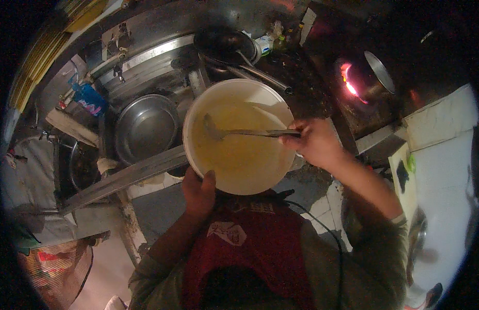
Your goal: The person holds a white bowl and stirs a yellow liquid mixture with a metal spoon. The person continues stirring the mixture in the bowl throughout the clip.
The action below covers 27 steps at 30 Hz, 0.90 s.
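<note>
A large, round, whitish bowl or tub (239, 178) holds yellowish liquid in front of my chest. My left hand (200, 190) grips its rim at the lower left, with the thumb on the near side. With its fingers closed round the dark end of a long metal handle, my right hand (311, 141) is over the bowl's right rim. That handle belongs to a ladle (247, 133), whose head lies at the left, in or just over the liquid; how deep it sits I cannot tell.
Left of the bowl, a round metal basin (146, 126) sits in a steel sink. Dark pans (226, 46) with long handles stand beyond it. A flame (351, 83) burns at the right beside a tilted metal disc (379, 72). A blue packet (90, 99) is at the far left.
</note>
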{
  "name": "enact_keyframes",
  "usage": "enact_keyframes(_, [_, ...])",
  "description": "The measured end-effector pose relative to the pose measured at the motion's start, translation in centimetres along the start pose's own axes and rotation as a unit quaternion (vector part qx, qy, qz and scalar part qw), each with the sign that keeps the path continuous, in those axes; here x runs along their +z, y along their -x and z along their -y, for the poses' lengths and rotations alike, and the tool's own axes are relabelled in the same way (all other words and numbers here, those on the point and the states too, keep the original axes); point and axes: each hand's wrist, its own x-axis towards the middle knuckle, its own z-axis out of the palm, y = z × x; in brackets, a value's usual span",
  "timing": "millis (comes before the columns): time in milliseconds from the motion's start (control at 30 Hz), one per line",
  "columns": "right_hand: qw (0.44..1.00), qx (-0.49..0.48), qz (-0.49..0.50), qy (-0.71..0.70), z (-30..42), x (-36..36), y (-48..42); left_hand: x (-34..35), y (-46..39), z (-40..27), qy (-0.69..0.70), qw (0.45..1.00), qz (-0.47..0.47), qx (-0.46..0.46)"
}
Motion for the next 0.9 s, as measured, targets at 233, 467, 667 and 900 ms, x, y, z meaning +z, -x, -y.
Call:
enact_keyframes(233, [0.932,-0.159,0.022,0.325,0.3,0.9,-0.1,0.3,0.2,-0.8,0.061,0.998,0.000,0.000])
enact_keyframes(467, [0.952,-0.165,0.052,0.252,1.1,0.0,0.5,-0.4,0.0,-0.8,-0.031,0.999,0.018,-0.012])
enact_keyframes(667, [0.954,-0.205,0.100,0.195,0.5,1.6,0.3,-0.4,0.1,-0.2,-0.006,1.000,0.009,-0.009])
enact_keyframes(900, [0.997,-0.054,0.061,-0.009,1.0,4.4,-0.2,-0.1,-0.1,-0.8,-0.025,1.000,0.005,0.013])
